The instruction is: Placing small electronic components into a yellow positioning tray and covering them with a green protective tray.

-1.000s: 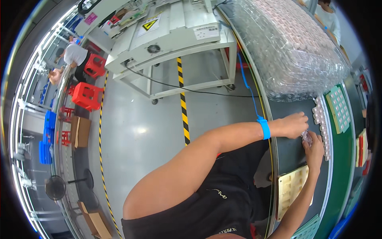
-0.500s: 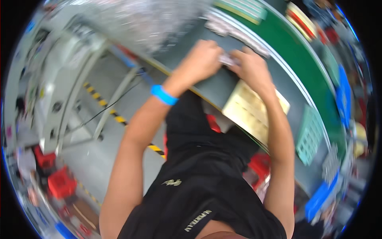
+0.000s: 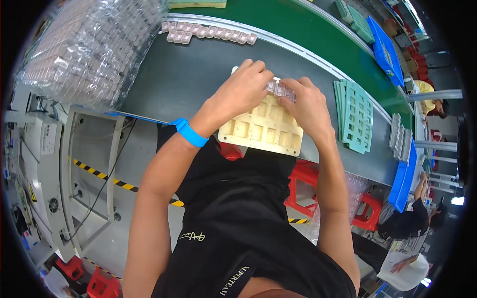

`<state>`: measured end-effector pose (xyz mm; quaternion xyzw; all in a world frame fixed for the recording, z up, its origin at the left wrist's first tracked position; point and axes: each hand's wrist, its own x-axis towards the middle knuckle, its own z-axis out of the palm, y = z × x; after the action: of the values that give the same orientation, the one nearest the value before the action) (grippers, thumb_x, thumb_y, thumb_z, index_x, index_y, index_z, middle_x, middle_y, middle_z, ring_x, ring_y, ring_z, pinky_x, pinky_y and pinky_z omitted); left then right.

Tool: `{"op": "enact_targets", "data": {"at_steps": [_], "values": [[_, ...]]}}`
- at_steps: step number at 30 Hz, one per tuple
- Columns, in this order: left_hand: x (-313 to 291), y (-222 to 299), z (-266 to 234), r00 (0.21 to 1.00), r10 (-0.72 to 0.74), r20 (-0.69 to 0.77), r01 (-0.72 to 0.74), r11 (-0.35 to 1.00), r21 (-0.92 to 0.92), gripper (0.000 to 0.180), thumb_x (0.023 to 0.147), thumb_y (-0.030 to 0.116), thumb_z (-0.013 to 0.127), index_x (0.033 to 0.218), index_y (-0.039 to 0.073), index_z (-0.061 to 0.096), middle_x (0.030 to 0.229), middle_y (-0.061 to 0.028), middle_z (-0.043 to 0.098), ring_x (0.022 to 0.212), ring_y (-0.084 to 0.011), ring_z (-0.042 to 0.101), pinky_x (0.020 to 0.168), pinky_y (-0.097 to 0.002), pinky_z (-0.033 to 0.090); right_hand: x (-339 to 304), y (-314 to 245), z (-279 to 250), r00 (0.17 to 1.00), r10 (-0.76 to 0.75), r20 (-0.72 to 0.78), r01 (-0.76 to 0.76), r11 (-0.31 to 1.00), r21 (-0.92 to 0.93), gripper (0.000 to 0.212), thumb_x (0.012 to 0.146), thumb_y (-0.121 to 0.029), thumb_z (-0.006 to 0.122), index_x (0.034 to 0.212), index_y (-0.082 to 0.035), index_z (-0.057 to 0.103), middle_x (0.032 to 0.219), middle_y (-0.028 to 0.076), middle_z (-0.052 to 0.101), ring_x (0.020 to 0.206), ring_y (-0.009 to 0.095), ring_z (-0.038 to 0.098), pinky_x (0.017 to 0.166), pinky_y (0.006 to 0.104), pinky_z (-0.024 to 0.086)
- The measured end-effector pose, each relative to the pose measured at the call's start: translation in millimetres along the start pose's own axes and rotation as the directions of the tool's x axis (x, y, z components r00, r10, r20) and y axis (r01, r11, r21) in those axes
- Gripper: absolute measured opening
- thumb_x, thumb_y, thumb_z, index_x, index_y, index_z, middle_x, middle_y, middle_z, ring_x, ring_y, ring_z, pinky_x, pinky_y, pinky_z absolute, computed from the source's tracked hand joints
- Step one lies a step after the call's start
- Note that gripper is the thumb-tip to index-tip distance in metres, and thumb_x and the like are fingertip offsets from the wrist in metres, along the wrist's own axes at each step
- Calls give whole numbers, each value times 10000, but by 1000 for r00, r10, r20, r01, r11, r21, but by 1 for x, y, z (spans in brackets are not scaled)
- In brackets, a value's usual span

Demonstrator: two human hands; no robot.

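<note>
- A worker's two bare hands meet over the far edge of a cream tray [image 3: 263,122] with square pockets, holding a short strip of small clear pieces [image 3: 280,91] between them.
- The left hand [image 3: 243,89], above the tray's far left part, has its fingers curled together, pinching the strip's left end; a blue band [image 3: 191,133] circles that wrist.
- The right hand [image 3: 309,107], at the tray's far right corner, pinches the strip's other end between thumb and bent fingers.
- Whether the strip touches the tray cannot be told.
- Beyond the tray and to its left, a line of pale pink pieces [image 3: 208,31] lies on the dark grey tabletop [image 3: 194,64].
- Farther left of the tray rises a stack in clear plastic wrap [image 3: 89,54].
- Right of the tray lie overlapping green trays [image 3: 356,119]; farther right sits a blue bin [image 3: 402,179].
</note>
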<state>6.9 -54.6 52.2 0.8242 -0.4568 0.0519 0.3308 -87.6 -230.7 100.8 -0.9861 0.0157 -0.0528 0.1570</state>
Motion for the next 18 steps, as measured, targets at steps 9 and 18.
{"op": "enact_targets", "data": {"at_steps": [9,18], "values": [[-4,0,-5,999,-18,26,19,1000,-22,394,852,89,694,1232,-10,662,1127,-135,643,1071,-321,570,956,-430,501,-7,4,0,996,86,37,-84,995,-53,439,838,-247,767,1258,-143,690,1124,135,666,983,348,677,860,461,564],[-5,-11,-18,991,-55,122,60,997,-44,363,854,110,697,1191,-21,669,1135,-132,645,1087,-320,563,976,-419,483,-2,14,9,999,44,21,-45,999,8,430,862,-290,751,1271,-170,696,1249,105,627,1138,315,593,941,460,537]]}}
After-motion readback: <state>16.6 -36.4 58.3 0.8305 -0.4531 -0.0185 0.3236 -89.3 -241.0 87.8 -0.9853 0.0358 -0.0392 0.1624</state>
